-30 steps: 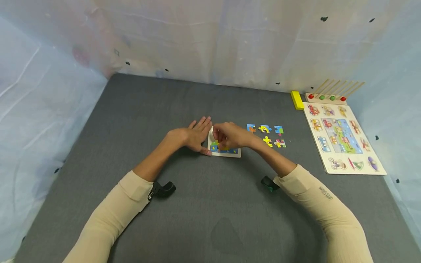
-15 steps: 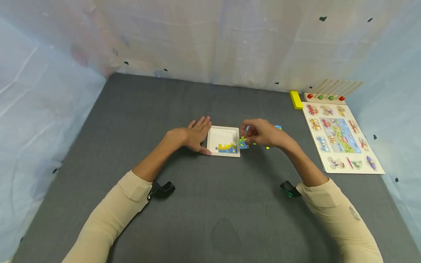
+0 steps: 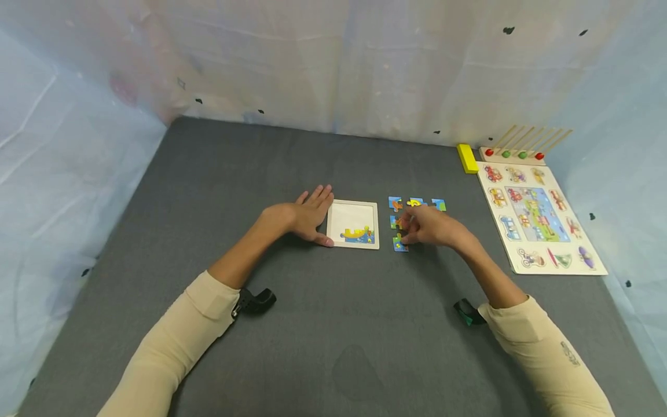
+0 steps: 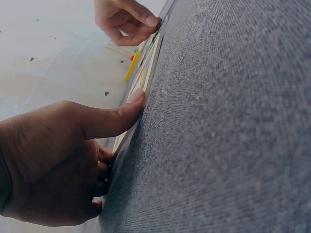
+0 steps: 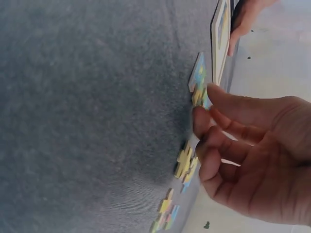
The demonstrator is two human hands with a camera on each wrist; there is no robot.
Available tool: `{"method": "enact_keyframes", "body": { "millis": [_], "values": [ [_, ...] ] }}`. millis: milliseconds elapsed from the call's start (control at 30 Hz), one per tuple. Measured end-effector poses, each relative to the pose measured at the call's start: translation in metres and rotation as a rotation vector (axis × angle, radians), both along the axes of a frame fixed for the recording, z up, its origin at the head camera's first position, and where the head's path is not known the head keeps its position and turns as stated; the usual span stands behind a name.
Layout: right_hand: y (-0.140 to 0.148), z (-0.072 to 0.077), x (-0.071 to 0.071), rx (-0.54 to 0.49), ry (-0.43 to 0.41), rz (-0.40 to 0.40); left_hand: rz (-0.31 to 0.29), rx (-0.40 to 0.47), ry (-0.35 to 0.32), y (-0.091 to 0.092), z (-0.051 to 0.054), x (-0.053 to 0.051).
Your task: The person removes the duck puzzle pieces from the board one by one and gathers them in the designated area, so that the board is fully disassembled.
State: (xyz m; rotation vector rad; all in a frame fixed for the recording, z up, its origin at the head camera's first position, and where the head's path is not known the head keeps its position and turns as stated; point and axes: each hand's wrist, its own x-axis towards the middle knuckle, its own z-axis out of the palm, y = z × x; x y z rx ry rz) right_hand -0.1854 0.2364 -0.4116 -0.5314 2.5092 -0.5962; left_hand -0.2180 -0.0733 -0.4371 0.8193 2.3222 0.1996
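My left hand [image 3: 307, 215] lies with fingers spread along the left edge of a small wooden puzzle tray [image 3: 354, 202], its thumb touching the near left corner. Joined yellow and blue pieces [image 3: 359, 236] fill part of the tray's near side. Right of the tray, my right hand [image 3: 429, 225] pinches the tabbed edge of a blue-green puzzle piece [image 3: 400, 245] low at the table; the right wrist view shows that piece [image 5: 198, 73] by the thumb and index fingertips. Other loose pieces [image 3: 395, 202] lie beyond, some partly hidden by the hand.
A large wooden picture board [image 3: 537, 255] lies at the right. Behind it stand a rack of thin sticks with red and green beads [image 3: 513, 154] and a yellow block [image 3: 467, 158]. Plastic sheeting [image 3: 292, 63] encloses the dark grey table [image 3: 292, 347].
My right hand has taken a blue-green piece out of the tray, moved right and lowered it beside the loose pieces. My left hand has stayed at the tray's edge.
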Motion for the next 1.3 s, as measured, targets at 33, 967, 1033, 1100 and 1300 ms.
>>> {"method": "enact_keyframes", "body": {
  "millis": [33,967,1033,1100,1300],
  "values": [
    [0.0,0.0,0.001,0.018,0.007,0.003,-0.001,-0.001,0.002,0.0,0.0,0.0],
    [-0.016,0.006,0.01,0.101,0.104,-0.003,-0.005,0.002,0.004,0.001,-0.001,0.001],
    [-0.02,0.008,0.01,0.066,0.127,0.023,-0.004,0.0,0.005,0.001,-0.001,0.001],
    [-0.025,0.009,0.01,0.037,0.14,0.048,-0.002,0.001,0.006,0.001,-0.001,0.001],
    [-0.046,0.012,0.006,-0.002,0.147,0.121,-0.009,0.001,0.008,0.0,0.0,0.0]
  ]
}}
